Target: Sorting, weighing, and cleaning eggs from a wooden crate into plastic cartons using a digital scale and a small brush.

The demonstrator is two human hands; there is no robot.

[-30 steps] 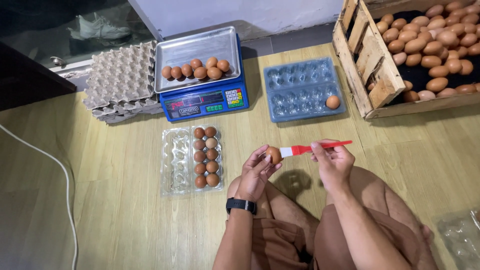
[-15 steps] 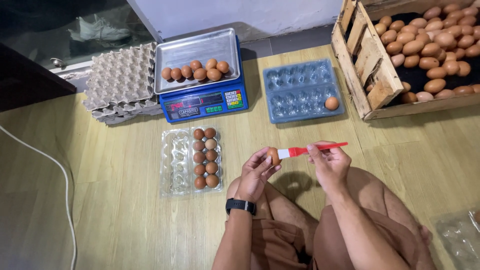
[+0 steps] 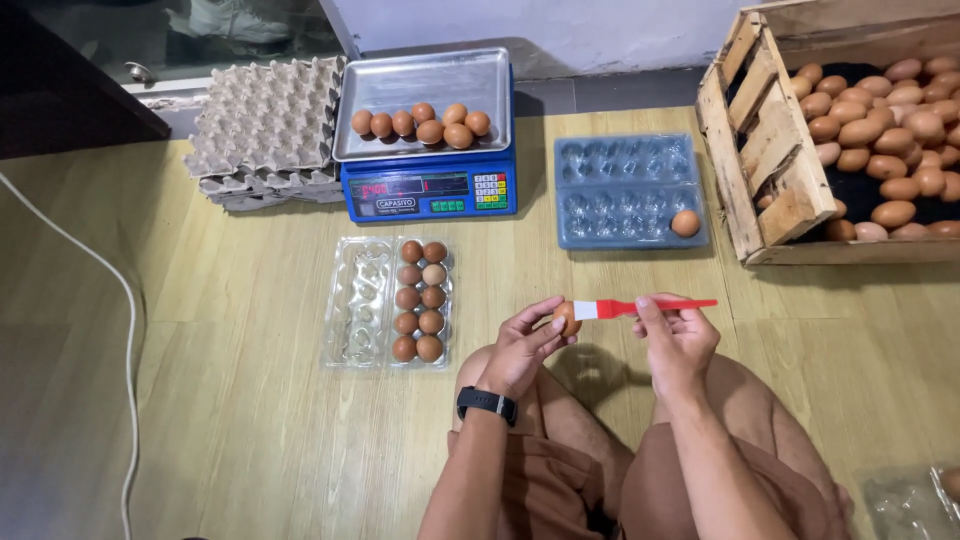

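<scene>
My left hand (image 3: pixel 525 343) holds a brown egg (image 3: pixel 567 318) by its fingertips above my knees. My right hand (image 3: pixel 677 340) grips a small brush with a red handle (image 3: pixel 650 306), and its white bristles touch the egg. To the left lies an open clear plastic egg carton (image 3: pixel 355 300) with one half filled with several brown eggs (image 3: pixel 420 298). A black watch sits on my left wrist.
A blue scale (image 3: pixel 428 190) with several eggs on its steel tray stands at the back. A stack of grey paper egg trays (image 3: pixel 265 130) is left of it. A blue plastic carton (image 3: pixel 625 190) holds one egg. A wooden crate (image 3: pixel 770 150) full of eggs is at right.
</scene>
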